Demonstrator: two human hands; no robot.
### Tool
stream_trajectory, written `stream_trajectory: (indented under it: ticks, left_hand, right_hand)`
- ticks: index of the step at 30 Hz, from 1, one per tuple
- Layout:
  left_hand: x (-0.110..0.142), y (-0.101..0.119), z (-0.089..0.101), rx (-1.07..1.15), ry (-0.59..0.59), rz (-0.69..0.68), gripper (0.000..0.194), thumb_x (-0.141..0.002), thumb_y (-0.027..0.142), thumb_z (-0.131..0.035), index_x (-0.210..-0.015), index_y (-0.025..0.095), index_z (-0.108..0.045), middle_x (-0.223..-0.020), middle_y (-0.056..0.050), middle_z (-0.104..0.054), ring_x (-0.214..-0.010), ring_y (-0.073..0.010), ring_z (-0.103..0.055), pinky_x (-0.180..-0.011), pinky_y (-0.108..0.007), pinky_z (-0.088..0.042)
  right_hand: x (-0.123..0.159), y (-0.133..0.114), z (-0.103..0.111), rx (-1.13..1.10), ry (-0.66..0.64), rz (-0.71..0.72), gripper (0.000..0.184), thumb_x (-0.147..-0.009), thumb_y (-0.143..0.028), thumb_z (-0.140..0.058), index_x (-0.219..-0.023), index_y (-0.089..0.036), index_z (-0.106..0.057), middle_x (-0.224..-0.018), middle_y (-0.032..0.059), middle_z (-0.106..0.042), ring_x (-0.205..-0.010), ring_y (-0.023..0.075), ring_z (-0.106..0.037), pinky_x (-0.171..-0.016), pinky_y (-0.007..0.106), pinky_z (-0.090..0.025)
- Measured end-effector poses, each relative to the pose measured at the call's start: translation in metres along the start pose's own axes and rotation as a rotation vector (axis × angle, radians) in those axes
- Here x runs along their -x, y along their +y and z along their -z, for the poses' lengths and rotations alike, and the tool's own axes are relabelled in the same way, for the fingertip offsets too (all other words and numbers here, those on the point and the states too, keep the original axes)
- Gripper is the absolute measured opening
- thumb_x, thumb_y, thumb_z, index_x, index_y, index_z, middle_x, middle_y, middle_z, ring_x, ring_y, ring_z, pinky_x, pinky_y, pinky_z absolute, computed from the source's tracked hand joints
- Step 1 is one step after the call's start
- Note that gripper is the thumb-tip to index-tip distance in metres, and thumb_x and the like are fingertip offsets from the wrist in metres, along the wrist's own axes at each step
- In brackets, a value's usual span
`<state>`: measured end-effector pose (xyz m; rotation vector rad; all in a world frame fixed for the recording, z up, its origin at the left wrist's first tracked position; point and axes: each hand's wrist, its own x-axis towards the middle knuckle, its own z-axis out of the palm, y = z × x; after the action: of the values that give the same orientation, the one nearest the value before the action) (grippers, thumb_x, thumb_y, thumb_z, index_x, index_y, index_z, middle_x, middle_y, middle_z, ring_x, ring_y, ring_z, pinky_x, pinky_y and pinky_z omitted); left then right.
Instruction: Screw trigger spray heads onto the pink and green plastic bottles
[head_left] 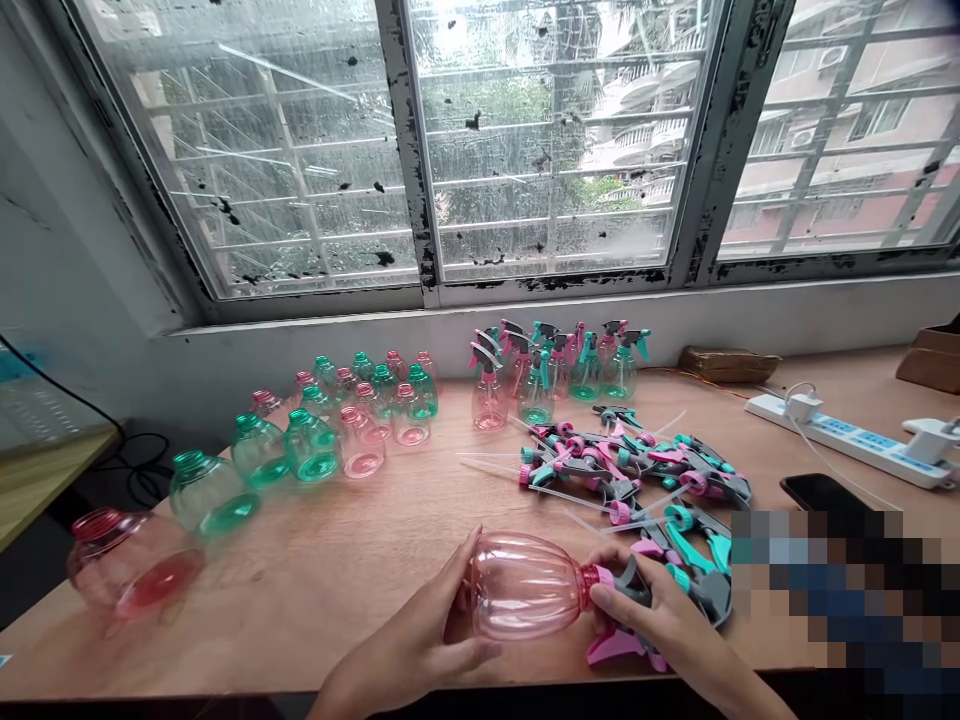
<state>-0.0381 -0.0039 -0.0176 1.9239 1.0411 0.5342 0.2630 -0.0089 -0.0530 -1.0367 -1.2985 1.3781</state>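
Note:
A see-through pink bottle (529,588) lies on its side in the air near the table's front edge, its neck pointing right. My left hand (420,635) is closed around the bottle's base. At the neck, the fingers of my right hand (664,615) grip the pink collar of a grey-and-pink spray head (600,577). The collar meets the bottle's mouth; how far it is screwed on I cannot tell. Just behind my right hand spreads a pile of loose spray heads (622,460) in pink, teal and grey, several with thin tubes.
Open pink and green bottles (311,445) stand in rows at the left. Bottles with spray heads (536,385) are grouped by the window wall. At the right are a white power strip (847,440), a black phone (825,492), a brown packet (727,364) and a blurred patch.

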Motion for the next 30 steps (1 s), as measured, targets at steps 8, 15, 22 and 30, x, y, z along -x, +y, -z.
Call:
stream_trajectory:
  ticks: [8, 15, 22, 30]
  left_hand:
    - [-0.0016, 0.0027, -0.0007, 0.082, 0.009, 0.000, 0.094, -0.090, 0.023, -0.064, -0.159, 0.031, 0.000, -0.155, -0.007, -0.042, -0.144, -0.0332, -0.035, -0.122, -0.050, -0.025]
    - [0.0013, -0.0013, 0.0042, 0.091, -0.015, 0.003, 0.094, -0.088, 0.051, -0.068, -0.160, 0.023, -0.014, -0.167, -0.008, -0.022, -0.152, -0.0365, -0.018, -0.125, -0.048, -0.015]
    - [0.0010, 0.0042, 0.0041, -0.014, -0.016, 0.010, 0.101, -0.086, 0.027, -0.072, -0.159, 0.032, -0.003, -0.167, -0.004, -0.023, -0.149, -0.0326, -0.028, -0.124, -0.045, -0.025]
    - [0.0014, 0.0025, 0.0049, 0.057, -0.036, 0.040, 0.113, -0.080, 0.029, -0.077, -0.159, 0.026, 0.004, -0.169, -0.005, -0.012, -0.154, -0.0312, -0.014, -0.126, -0.043, -0.014]
  right_hand:
    - [0.0019, -0.0042, -0.0011, 0.004, -0.011, 0.002, 0.038, -0.081, -0.048, -0.078, -0.100, -0.018, -0.065, -0.070, -0.0012, -0.070, -0.066, 0.0179, -0.065, -0.065, 0.029, -0.051]
    - [0.0004, -0.0012, -0.0005, -0.032, -0.036, -0.014, 0.039, -0.081, -0.047, -0.079, -0.099, -0.017, -0.063, -0.065, -0.0015, -0.071, -0.059, 0.0162, -0.065, -0.059, 0.027, -0.052]
    - [-0.0011, 0.0010, 0.0012, -0.056, -0.081, -0.028, 0.037, -0.085, -0.049, -0.073, -0.097, -0.017, -0.059, -0.062, -0.0016, -0.070, -0.056, 0.0166, -0.066, -0.056, 0.027, -0.051]
    - [-0.0004, -0.0042, 0.0006, 0.022, -0.091, -0.008, 0.037, -0.084, -0.051, -0.074, -0.091, -0.018, -0.059, -0.064, 0.0004, -0.073, -0.058, 0.0176, -0.066, -0.060, 0.028, -0.047]
